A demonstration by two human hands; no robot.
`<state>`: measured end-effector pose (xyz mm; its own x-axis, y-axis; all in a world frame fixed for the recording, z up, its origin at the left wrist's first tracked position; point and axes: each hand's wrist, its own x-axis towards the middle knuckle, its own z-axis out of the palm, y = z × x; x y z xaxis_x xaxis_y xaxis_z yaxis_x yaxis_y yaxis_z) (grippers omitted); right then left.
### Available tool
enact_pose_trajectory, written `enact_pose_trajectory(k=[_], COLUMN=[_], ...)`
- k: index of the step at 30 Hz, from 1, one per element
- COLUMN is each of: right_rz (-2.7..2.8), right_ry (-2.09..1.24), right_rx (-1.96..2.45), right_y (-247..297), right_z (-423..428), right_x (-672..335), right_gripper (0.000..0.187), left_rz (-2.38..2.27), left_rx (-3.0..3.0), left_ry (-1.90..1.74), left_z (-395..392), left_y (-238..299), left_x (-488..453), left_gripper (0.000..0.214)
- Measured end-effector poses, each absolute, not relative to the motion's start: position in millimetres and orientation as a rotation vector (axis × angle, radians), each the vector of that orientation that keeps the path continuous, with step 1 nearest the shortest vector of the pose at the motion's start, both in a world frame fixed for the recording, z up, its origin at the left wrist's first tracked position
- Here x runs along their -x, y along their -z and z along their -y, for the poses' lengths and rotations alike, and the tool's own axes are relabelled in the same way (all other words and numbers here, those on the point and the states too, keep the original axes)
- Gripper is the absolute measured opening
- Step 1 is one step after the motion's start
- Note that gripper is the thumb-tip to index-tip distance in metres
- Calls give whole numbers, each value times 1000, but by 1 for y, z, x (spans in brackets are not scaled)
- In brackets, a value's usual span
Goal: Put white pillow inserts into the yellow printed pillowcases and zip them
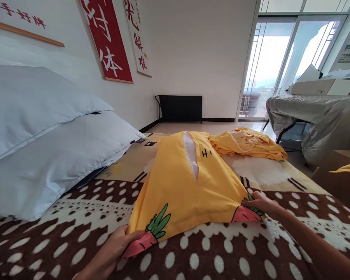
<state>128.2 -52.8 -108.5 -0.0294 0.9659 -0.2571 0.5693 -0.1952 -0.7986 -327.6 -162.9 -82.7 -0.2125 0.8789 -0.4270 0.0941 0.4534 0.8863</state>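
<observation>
A yellow fabric cover [175,186] lies spread over the bed, wider at the near edge than at the far one. It has a lengthwise slit showing white inside, a printed "Hi" and pink carrots with green tops at both near corners. At its near left corner, my left hand [118,243] is closed, with the thumb over the carrot print. My right hand [259,204] pinches the near right corner by the other carrot's leaves. Between the hands the near edge is stretched out. The fingers beneath the cloth are hidden.
A second, crumpled yellow cloth [251,144] lies beyond on the patterned blanket [192,249]. White pillows [72,155] are stacked at left. A plastic-wrapped table [315,105] with boxes stands at right, near glass doors [286,66]. A black panel [181,108] leans by the far wall.
</observation>
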Motion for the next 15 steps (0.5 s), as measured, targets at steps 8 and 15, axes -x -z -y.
enact_pose_trajectory(k=[8, 15], right_rz=[1840, 1928], right_ry=[-811, -330], right_rx=[1846, 1744], right_y=[106, 45], right_z=[49, 64], right_x=[-122, -57], right_gripper=[19, 6], left_rz=[-2031, -2007], left_rx=[-1336, -1794], left_ry=[-877, -1113], left_z=[162, 140], left_y=[77, 22], left_x=[335, 288], left_gripper=[25, 19])
